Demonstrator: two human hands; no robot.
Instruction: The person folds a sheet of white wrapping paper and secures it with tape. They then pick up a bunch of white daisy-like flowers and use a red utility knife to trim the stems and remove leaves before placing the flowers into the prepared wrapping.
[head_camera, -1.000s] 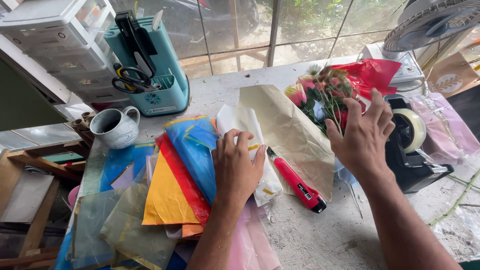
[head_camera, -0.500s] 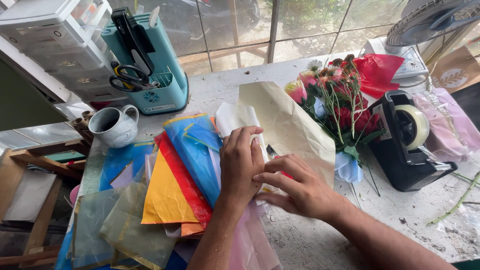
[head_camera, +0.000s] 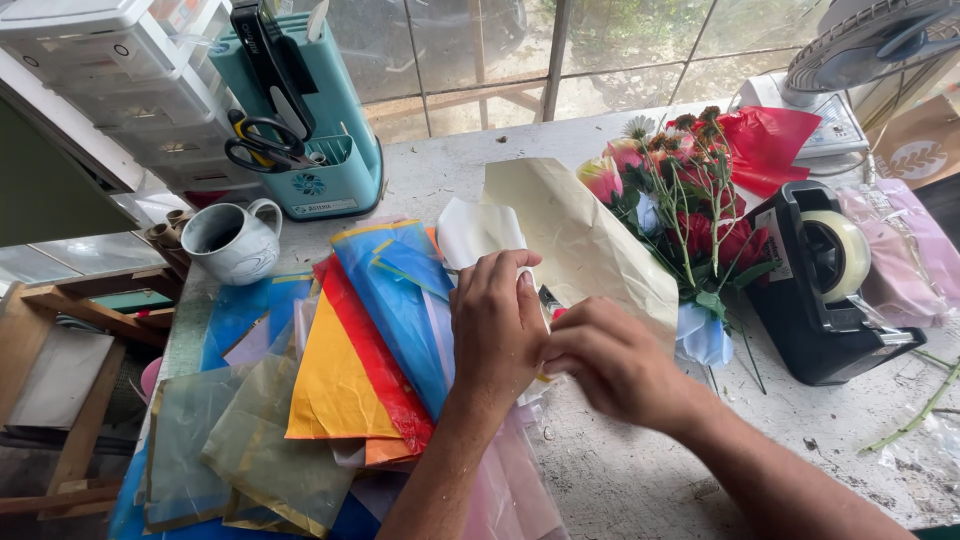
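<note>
Both hands meet mid-table, the left hand pressing flat on the white sheet to pin it (beside the fanned coloured sheets) while the right hand pinches its near edge.

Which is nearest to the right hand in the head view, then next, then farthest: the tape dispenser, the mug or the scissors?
From the right hand:
1. Black tape dispenser, to its right on the table.
2. Grey mug, far left, beyond the coloured sheets.
3. Scissors, upper left, in the teal holder.
</note>
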